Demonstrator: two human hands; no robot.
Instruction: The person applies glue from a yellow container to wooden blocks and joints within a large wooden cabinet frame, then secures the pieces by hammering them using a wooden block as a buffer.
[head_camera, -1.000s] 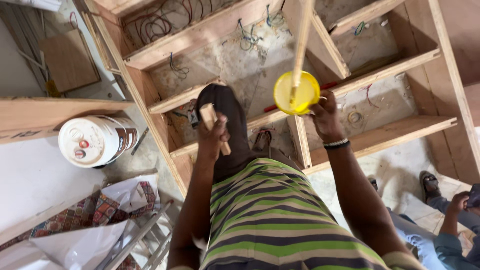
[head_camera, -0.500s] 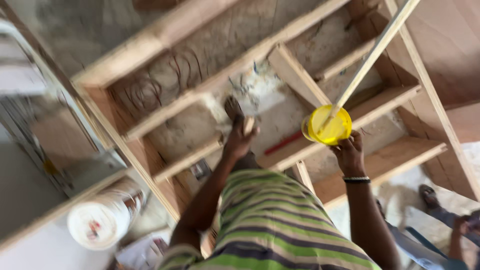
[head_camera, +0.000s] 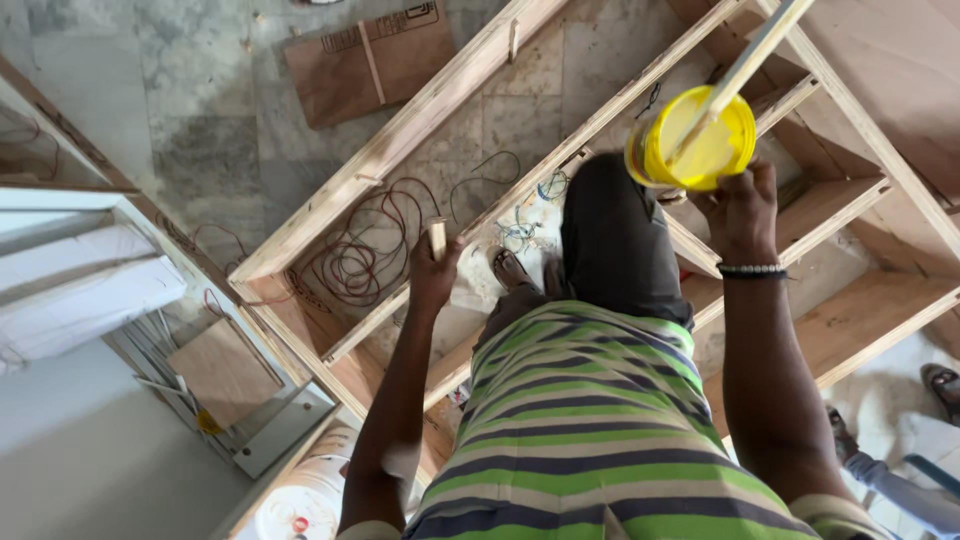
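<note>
My right hand (head_camera: 742, 208) grips a round yellow container (head_camera: 697, 140) by its rim, held out over a wooden frame (head_camera: 420, 130) lying on the floor. A long pale wooden stick (head_camera: 745, 62) stands in the container and leans up to the right. My left hand (head_camera: 432, 272) is closed around a short wooden handle (head_camera: 437, 238) that sticks up from the fist; the tool's other end is hidden. My raised knee in dark trousers (head_camera: 615, 235) sits between the two hands, above my green striped shirt.
Coiled red and dark wires (head_camera: 360, 255) lie inside the frame. A cardboard sheet (head_camera: 372, 62) rests on the stone floor at the top. A white bucket (head_camera: 300, 505) stands at the lower left. Another person's foot (head_camera: 940, 385) shows at the right edge.
The view has swung left, so the frame now lies diagonally and the bucket sits lower. My right hand with the yellow container has risen toward the top right; my left hand stays closed on the handle.
</note>
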